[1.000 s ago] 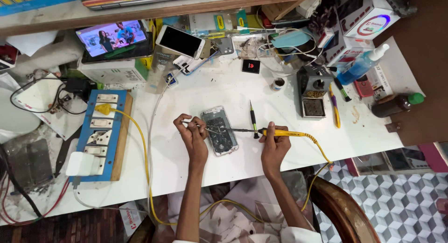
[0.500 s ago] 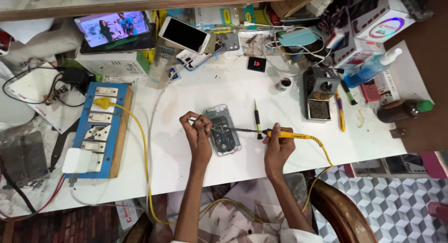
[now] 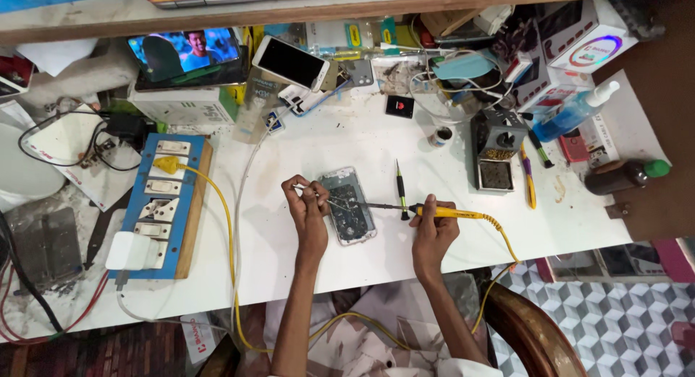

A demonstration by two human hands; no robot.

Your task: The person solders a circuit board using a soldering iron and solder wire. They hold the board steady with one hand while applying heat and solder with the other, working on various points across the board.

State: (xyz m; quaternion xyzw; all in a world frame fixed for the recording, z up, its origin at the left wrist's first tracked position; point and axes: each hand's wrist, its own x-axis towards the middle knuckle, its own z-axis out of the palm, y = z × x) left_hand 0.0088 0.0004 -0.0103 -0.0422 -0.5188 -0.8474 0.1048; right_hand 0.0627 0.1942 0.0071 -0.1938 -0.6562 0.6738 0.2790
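Note:
An opened phone with its back off lies on the white table, circuit board showing. My left hand rests at the phone's left edge and pinches thin tweezers that reach over the board. My right hand grips a yellow-handled soldering iron, its dark tip pointing left onto the phone's right side. The iron's yellow cord runs off the table's front edge. A small green-and-black screwdriver lies just right of the phone.
A blue switch board with a yellow plug sits at left. A soldering stand, blue spray bottle, brown bottle, boxes, cables, a white phone and a playing screen crowd the back. A wooden chair is below.
The view has shifted slightly. Both hands stay at the phone, with the iron's tip and tweezers held over the board.

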